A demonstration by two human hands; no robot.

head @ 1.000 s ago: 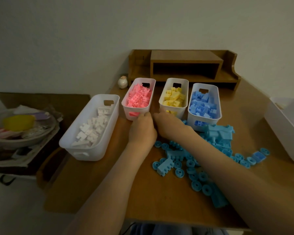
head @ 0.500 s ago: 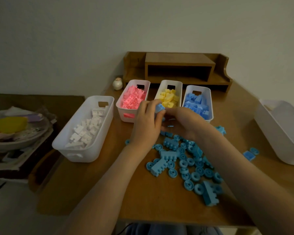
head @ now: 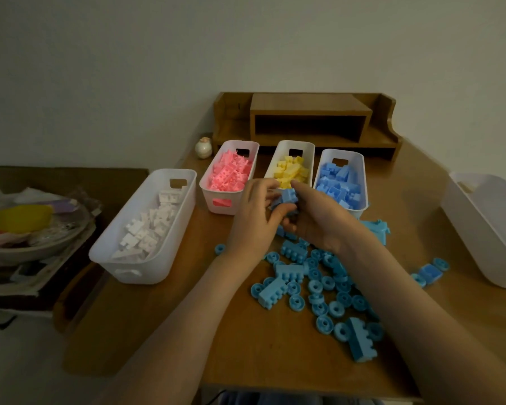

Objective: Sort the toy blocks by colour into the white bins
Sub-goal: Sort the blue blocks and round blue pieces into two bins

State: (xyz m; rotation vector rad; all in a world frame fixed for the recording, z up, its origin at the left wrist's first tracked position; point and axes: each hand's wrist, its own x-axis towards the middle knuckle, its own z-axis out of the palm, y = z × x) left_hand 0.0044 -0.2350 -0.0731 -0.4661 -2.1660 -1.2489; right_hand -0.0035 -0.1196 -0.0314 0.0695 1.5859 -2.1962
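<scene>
Wooden table (head: 246,340), near edge: loose blue blocks and blue wheel pieces (head: 313,285) scattered right of centre, unsorted; a few more (head: 428,271) lie apart toward the right.

Above the pile: left hand (head: 253,220) and right hand (head: 319,220), fingers curled together around a cluster of blue blocks (head: 287,198), held up in front of the yellow bin's near end.

Left, long white bin (head: 140,267): white blocks (head: 149,229), roughly half full.

Right edge, large white bin (head: 485,229): contents cannot be made out.

Farther row, left to right, set side by side:
- bin (head: 216,204) of pink blocks (head: 231,173);
- bin (head: 308,150) of yellow blocks (head: 292,171);
- bin (head: 360,171) of blue blocks (head: 338,185).

Rear: small ceramic jar (head: 203,147); wooden desk shelf (head: 307,118), open compartment dark.
</scene>
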